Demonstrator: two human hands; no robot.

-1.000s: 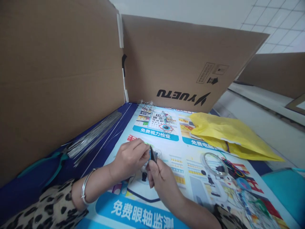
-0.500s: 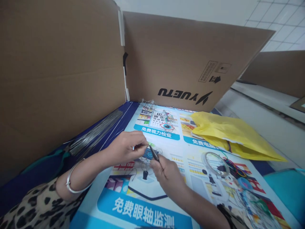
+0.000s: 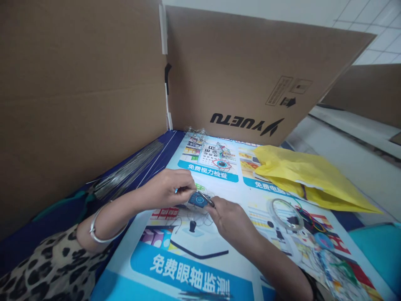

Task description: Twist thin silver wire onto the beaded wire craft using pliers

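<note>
My left hand (image 3: 175,188) is closed in a pinch, thumb against the fingers. What it holds, if anything, is too small to make out. My right hand (image 3: 230,217) is wrapped round a slim metal tool (image 3: 206,198) with a tapered tip, its rear end hidden in the palm. That tip points toward my left fingertips and lies very near them. Beneath both hands, fine wire loops (image 3: 203,217) show faintly against the printed sheet (image 3: 200,238).
A bundle of thin metal wires (image 3: 128,171) lies left, by a teal strap-like item (image 3: 62,205). Cardboard walls (image 3: 238,71) stand behind. Rightward are a yellow bag (image 3: 313,175), a clear ring-shaped roll (image 3: 286,214), coloured cords (image 3: 316,221) and a plastic-wrapped tangle (image 3: 341,267).
The tool in my right hand has tilted flatter, and that hand has shifted slightly right. My left hand keeps its pinch in nearly the same place. The camera view has shifted a little.
</note>
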